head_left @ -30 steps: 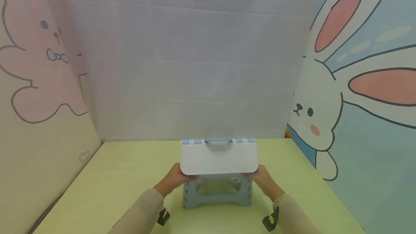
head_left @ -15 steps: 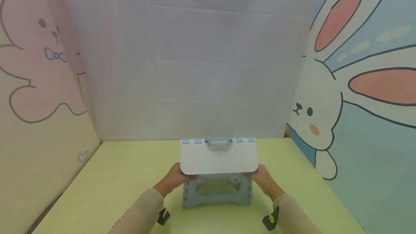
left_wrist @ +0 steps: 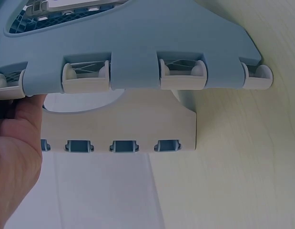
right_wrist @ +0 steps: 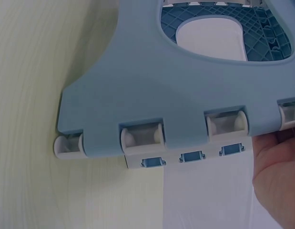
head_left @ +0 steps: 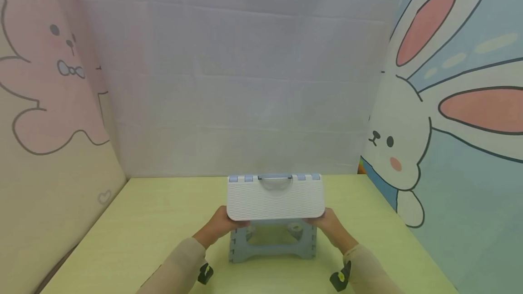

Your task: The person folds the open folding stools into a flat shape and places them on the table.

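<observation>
A folding step stool point(head_left: 275, 201) stands unfolded on the table, with a white textured top and light blue and white hinged legs. A carry handle point(head_left: 275, 177) runs along the far edge of its top. My left hand point(head_left: 220, 223) grips the stool's left side just beneath the top, and my right hand point(head_left: 330, 225) holds the right side the same way. In the left wrist view a blue leg panel point(left_wrist: 133, 52) fills the upper part beside the hand. The right wrist view shows the matching blue panel point(right_wrist: 142, 90) with white hinge knuckles. Most fingers are hidden behind the stool.
The pale yellow table point(head_left: 163, 212) spreads around the stool. A white cloth point(head_left: 241, 85) hangs behind it. Walls with a pink cartoon animal point(head_left: 57, 94) and a white cartoon rabbit point(head_left: 402, 126) flank the table on left and right.
</observation>
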A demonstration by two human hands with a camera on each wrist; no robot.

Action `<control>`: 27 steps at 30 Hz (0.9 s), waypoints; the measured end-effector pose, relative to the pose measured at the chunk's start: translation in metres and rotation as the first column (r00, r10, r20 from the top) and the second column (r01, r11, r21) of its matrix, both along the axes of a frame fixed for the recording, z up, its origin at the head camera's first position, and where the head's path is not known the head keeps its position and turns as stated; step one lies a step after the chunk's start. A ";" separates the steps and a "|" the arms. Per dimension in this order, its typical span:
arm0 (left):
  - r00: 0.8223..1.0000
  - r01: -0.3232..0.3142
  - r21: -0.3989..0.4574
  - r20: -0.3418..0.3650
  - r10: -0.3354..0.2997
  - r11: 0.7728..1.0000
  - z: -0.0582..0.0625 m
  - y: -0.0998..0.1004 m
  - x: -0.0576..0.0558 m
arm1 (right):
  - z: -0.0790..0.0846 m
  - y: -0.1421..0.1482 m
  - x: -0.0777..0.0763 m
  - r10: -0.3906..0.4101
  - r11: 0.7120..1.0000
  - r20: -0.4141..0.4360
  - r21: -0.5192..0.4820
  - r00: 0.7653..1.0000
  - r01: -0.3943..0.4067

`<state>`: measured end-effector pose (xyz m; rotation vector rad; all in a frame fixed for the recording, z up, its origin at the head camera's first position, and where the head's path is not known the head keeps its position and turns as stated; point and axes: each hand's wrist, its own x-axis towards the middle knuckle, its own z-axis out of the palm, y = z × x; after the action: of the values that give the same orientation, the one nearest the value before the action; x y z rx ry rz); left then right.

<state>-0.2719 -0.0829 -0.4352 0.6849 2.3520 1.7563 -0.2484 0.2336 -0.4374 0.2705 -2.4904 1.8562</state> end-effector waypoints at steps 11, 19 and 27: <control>0.999 0.031 0.013 0.005 -0.031 0.999 -0.003 -0.002 -0.003 | -0.001 0.001 0.000 0.020 1.000 -0.006 -0.002 1.000 -0.020; 0.999 0.044 0.015 0.005 -0.044 0.999 -0.002 -0.002 -0.002 | 0.000 0.001 0.000 0.044 0.999 -0.018 -0.003 0.999 -0.044; 0.999 0.052 0.018 -0.012 -0.051 0.998 -0.001 -0.001 -0.005 | -0.001 0.002 -0.002 0.033 0.999 -0.025 -0.010 0.999 -0.033</control>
<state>-0.2764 -0.0843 -0.4366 0.7535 2.3066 1.7596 -0.2508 0.2354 -0.4382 0.3345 -2.4743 1.8653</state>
